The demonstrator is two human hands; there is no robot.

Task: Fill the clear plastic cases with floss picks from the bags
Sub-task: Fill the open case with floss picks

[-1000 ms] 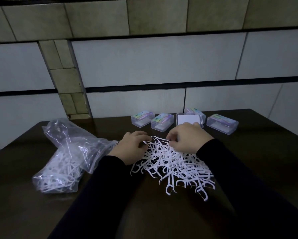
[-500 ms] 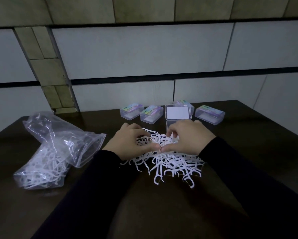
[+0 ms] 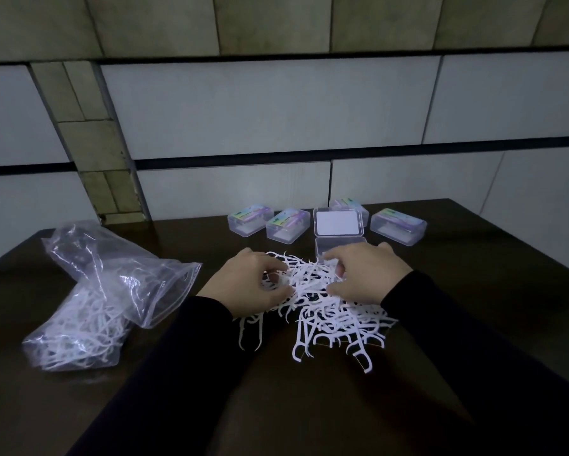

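Note:
A loose heap of white floss picks (image 3: 322, 311) lies on the dark table in front of me. My left hand (image 3: 248, 284) sits on the heap's left side, fingers and thumb curled around some picks. My right hand (image 3: 365, 274) covers the heap's right side, fingers curled into the picks. Just behind it stands an open clear case (image 3: 329, 246), its lid (image 3: 338, 222) flipped back. Closed clear cases with colourful labels (image 3: 250, 218) (image 3: 287, 223) (image 3: 398, 227) line the back. Two clear bags (image 3: 112, 274) (image 3: 76, 334) with picks lie at left.
A fourth closed case (image 3: 347, 203) sits behind the open lid. The tiled wall (image 3: 276, 110) rises right behind the table's (image 3: 474, 291) far edge. Bare dark tabletop stretches to the right of the heap and in front of it.
The view has shifted a little. Both hands stay on the heap; their fingers have spread slightly apart and worked into the picks, and the right hand has edged toward the open case.

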